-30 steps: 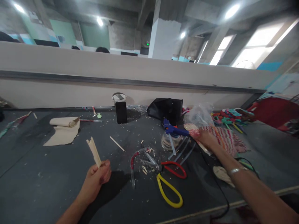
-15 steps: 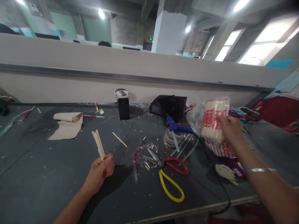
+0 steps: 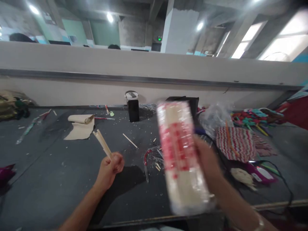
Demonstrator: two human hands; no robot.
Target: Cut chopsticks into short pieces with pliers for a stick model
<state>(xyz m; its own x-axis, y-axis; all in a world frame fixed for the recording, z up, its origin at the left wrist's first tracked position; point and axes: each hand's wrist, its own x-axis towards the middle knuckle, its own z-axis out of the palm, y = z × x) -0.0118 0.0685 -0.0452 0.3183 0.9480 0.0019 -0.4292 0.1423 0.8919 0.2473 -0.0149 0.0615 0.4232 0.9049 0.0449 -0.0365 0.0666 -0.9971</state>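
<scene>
My left hand (image 3: 112,168) is closed round a small bundle of pale wooden chopsticks (image 3: 103,143), which point up and to the left above the table. My right hand (image 3: 207,157) grips a clear plastic pack of chopsticks (image 3: 179,154) with red print by its right side. The pack is close to the camera, slightly blurred and tilted. It hides much of what lies behind it, the scissors and most of the glue gun among them. Between the hands a single thin stick (image 3: 130,141) lies on the table, near a red and clear plastic wrapper (image 3: 146,160).
A rolled beige cloth (image 3: 80,126) lies at the left, and a black phone (image 3: 133,110) stands against a white container. To the right are a striped knitted piece (image 3: 235,143), crumpled clear plastic (image 3: 215,118), a beige cord bundle (image 3: 243,178) and a dark cable. Wood scraps litter the tabletop.
My right hand has brought the chopstick pack from the right rear toward the camera and left, uncovering the striped knitted piece. My left hand keeps its bundle. The view has shifted slightly left.
</scene>
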